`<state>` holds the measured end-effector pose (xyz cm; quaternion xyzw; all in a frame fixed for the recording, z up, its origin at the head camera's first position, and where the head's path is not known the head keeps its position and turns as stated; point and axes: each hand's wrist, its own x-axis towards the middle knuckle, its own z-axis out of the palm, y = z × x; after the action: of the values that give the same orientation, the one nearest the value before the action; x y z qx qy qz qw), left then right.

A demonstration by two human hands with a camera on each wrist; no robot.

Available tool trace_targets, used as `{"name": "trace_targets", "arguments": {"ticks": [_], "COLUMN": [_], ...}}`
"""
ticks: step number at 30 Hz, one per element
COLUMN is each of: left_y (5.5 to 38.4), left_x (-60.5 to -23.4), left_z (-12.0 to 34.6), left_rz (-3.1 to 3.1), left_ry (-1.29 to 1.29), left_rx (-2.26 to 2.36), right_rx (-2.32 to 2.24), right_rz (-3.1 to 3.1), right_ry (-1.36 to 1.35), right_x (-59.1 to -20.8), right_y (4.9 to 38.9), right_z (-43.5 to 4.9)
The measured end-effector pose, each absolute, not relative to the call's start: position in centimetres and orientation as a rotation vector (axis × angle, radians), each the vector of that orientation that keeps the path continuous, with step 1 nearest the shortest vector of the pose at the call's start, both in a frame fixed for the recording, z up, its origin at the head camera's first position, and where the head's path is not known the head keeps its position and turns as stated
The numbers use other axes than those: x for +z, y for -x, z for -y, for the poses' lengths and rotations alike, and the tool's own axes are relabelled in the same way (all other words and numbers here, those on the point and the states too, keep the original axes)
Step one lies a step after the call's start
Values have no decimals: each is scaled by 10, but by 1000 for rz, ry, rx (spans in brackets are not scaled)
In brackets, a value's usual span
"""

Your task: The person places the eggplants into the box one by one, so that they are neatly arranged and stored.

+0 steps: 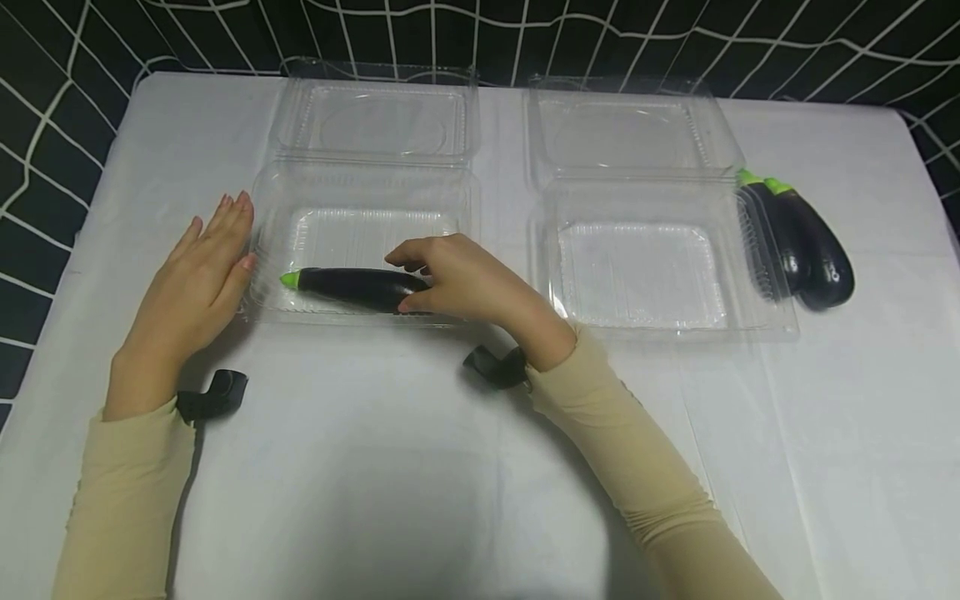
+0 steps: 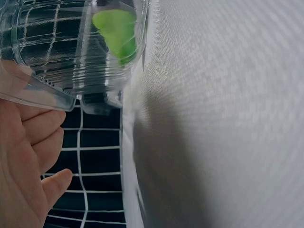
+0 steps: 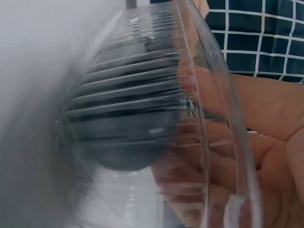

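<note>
A dark purple eggplant with a green stem end lies along the near side of the left clear plastic clamshell container, stem to the left. My right hand curls round its thick end, thumb on the near side and fingers over the far side. Through the ribbed container wall in the right wrist view, the eggplant's rounded end shows beside the fingers. My left hand lies with straight fingers along the container's left rim. In the left wrist view, the green stem shows through the plastic above the left fingers.
A second clear clamshell container stands with its lid open to the right. Two more eggplants lie against its right side. A white cloth covers the table, and dark fabric with white grid lines hangs behind.
</note>
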<state>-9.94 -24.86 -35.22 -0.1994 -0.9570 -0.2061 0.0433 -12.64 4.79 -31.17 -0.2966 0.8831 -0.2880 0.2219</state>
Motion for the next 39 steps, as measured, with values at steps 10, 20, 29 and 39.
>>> {"name": "trace_targets", "arguments": {"ticks": [10,20,29,39], "left_y": [100,98,98,98], "left_x": [-353,-353,-354,-354], "left_z": [248,248,248,247], "left_rz": [2927,2932,2930,2908], "left_ry": [614,608,594,612], "left_rx": [-625,-623,-622,-638], "right_rx": [-831,-901,-990,-1101], "right_rz": [-2436,-2447,-2433,-2383], "right_ry": [799,823,843,796], "right_x": [-313,-315,-317,-314], "right_y": [125,123,123,123], "right_z": [-49,-51,-53,-57]}}
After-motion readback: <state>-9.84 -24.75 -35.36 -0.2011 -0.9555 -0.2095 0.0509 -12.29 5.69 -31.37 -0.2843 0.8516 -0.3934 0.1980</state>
